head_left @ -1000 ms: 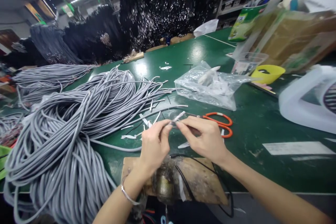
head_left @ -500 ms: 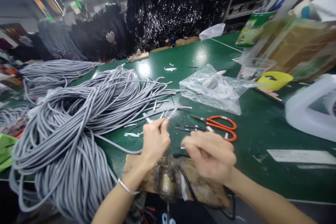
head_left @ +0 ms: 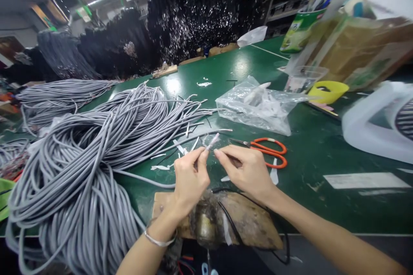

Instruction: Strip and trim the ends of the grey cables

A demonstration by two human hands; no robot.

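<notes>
My left hand (head_left: pixel 192 172) is closed in a pinch on a cable, whose whitish, wrapped-looking end (head_left: pixel 213 140) sticks up past the fingertips. Just right of it, my right hand (head_left: pixel 247 167) is pinched too; whatever lies between its fingertips is too small to make out. A small gap separates the two hands. Orange-handled scissors (head_left: pixel 269 151) lie beyond my right hand, their blades partly hidden. A big heap of grey cables (head_left: pixel 97 137) fills the left, with loose ends toward my hands. White scraps (head_left: pixel 160 167) are scattered beside my left hand.
Below my hands a worn wooden block (head_left: pixel 254 219) carries a dirty metal device (head_left: pixel 205 225) and a black cord. Farther back on the green table (head_left: pixel 306 154) are a clear plastic bag (head_left: pixel 254 107), a yellow cup (head_left: pixel 329 93) and a translucent plastic container (head_left: pixel 364 124) at right.
My right hand pulled away to the right and downward, then returned close to the cable end. My left hand kept its pinch. The view swung slightly and came back.
</notes>
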